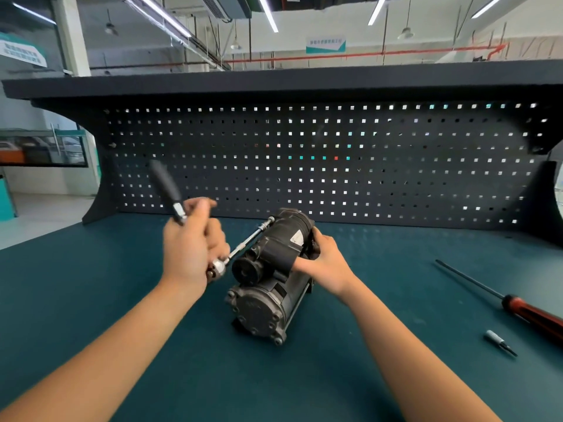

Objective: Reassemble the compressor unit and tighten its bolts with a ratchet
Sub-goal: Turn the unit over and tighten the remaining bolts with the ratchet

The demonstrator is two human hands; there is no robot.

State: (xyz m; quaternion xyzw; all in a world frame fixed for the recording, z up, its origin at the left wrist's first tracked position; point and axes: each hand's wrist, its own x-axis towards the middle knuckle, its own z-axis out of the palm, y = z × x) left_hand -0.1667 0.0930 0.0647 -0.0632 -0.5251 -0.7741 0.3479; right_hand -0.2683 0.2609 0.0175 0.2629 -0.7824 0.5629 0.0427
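gripping the compressor unit (268, 278) while a ratchet (166, 187) reaches along its left side

the compressor unit lies on its side near the middle of the teal bench top (274, 379), its round bolted end cap facing the near edge and its black housing pointing toward the far pegboard (335, 159). the right hand (326, 263) clasps the right flank of the housing, fingers curled over the top of the black body and thumb on the near side.

the ratchet's silver head sits just left of the unit, level with its round pulley-like boss. from that head a slim extension bar (249, 239) runs away and to the right, close alongside the housing, and its tip meets the far left corner of the unit. whether a bolt is engaged there is too small to tell. the left hand (192, 242) is wrapped round the ratchet's shank between head and grip, fingers closed tight; the black handle sticks up and to the left above the knuckles, blurred.

well apart on the right, a screwdriver (524, 309) with a red and black handle lies slanted on the bench top, its long dark shaft pointing to the far left. just nearer than it lies a small loose driver bit (499, 342). a dark shelf (274, 83) tops the pegboard.
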